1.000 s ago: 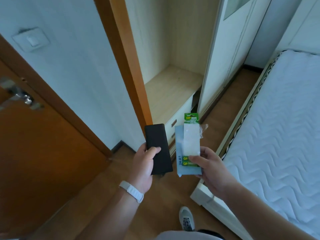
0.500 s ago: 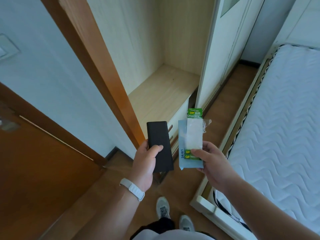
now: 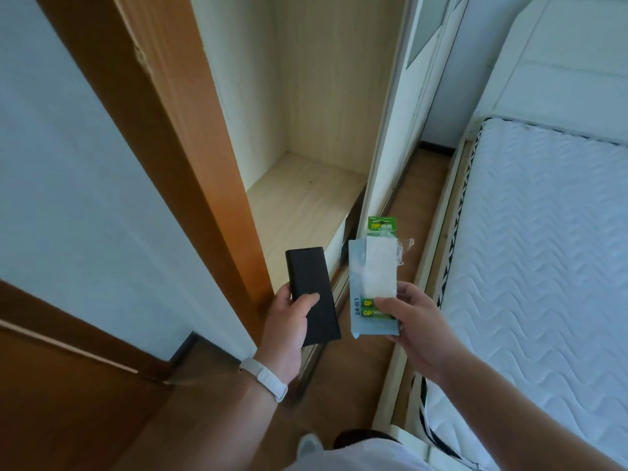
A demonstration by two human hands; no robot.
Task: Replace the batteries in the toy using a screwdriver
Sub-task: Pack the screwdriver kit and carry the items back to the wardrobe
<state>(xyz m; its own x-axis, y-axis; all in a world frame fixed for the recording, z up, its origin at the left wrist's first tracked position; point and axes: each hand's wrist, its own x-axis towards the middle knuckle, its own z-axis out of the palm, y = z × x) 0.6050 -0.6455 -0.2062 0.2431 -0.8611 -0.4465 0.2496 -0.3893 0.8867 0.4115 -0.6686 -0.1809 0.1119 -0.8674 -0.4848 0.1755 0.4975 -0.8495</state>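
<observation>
My left hand (image 3: 287, 326) grips a flat black rectangular case (image 3: 311, 294) by its lower half, thumb across its face. My right hand (image 3: 413, 322) pinches a green battery pack (image 3: 380, 266) together with a pale blue flat packet (image 3: 356, 300) behind it, thumb on the green labels near the bottom. Both are held upright side by side at chest height. No toy or bare screwdriver is visible.
An open wardrobe niche with a light wood shelf (image 3: 302, 198) lies ahead. An orange wood door frame (image 3: 190, 158) and door (image 3: 51, 396) stand at left. A white quilted mattress (image 3: 543, 260) on its bed frame fills the right. Wooden floor (image 3: 418, 185) runs between wardrobe and bed.
I have stepped forward; the wardrobe niche and bed appear closer and the door has slid off to the left. Both hands keep the same hold on their items.
</observation>
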